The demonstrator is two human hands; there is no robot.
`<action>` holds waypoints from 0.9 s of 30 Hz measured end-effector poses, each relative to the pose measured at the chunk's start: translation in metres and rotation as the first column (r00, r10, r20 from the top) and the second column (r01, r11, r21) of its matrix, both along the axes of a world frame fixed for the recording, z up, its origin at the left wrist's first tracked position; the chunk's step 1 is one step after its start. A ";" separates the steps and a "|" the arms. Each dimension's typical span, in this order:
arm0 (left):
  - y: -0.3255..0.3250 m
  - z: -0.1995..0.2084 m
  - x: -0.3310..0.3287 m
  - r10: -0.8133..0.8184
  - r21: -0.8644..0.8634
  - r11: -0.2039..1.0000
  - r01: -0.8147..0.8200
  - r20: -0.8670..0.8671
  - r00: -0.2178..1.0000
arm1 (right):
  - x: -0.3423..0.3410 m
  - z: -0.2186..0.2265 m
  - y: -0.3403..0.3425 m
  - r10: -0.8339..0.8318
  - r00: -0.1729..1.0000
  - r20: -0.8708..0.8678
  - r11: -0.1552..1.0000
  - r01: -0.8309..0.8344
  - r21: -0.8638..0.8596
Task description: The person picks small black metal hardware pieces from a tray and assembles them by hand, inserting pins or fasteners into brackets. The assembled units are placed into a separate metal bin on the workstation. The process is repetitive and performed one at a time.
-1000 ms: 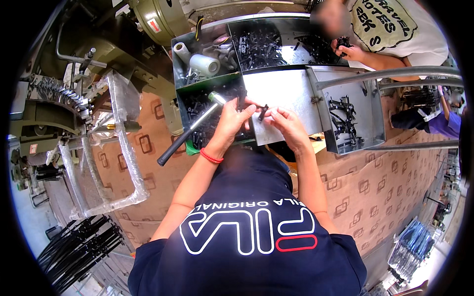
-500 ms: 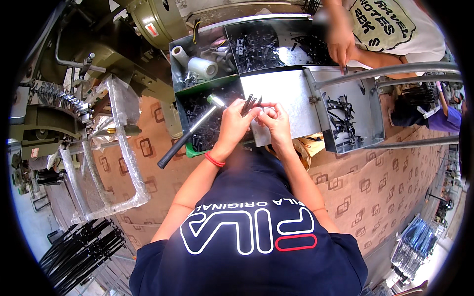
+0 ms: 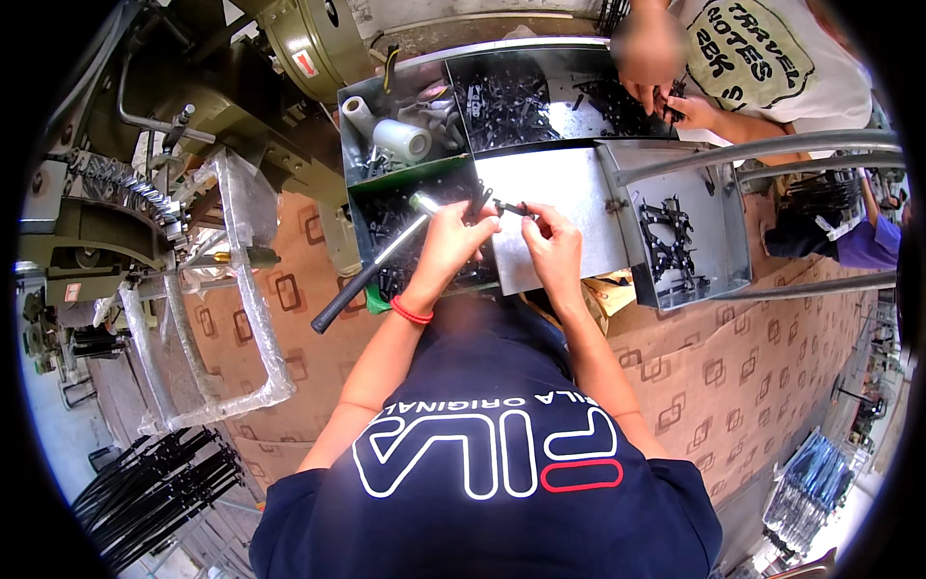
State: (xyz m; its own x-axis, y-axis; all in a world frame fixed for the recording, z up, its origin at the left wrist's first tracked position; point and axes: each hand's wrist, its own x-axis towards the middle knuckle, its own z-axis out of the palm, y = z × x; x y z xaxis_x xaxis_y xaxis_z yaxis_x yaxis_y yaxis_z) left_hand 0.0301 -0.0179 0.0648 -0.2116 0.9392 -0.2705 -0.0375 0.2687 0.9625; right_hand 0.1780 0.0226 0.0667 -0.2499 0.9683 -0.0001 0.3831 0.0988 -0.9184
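Over the left edge of the surface (image 3: 579,179), the left hand (image 3: 449,243) grasps dark pieces (image 3: 477,193) while the right hand (image 3: 557,253) pinches a black part (image 3: 512,208) between fingers, handling that next likely needs steadiness.

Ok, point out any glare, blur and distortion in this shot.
Head view: strong glare whitens the metal sheet; against it, the black part at the right hand loses surface detail; same head view: a soft blurred patch sits beside the co-worker's pale shirt; head view again: the fisheye lens bends the grey rail and leaves black corners.
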 end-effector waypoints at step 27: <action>0.019 -0.011 -0.008 0.227 -0.100 0.973 -0.208 0.579 0.783 | -0.008 -0.007 -0.004 -0.096 0.713 -0.694 0.669 -0.471 -0.576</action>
State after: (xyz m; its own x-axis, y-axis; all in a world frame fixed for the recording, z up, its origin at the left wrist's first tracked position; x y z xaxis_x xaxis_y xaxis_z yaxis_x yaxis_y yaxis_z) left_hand 0.0219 0.0012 0.0541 -0.2022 0.8771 -0.4356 -0.6493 0.2129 0.7301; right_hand 0.1705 0.0182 0.0601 -0.6340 0.6712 -0.3842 -0.2500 -0.6480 -0.7194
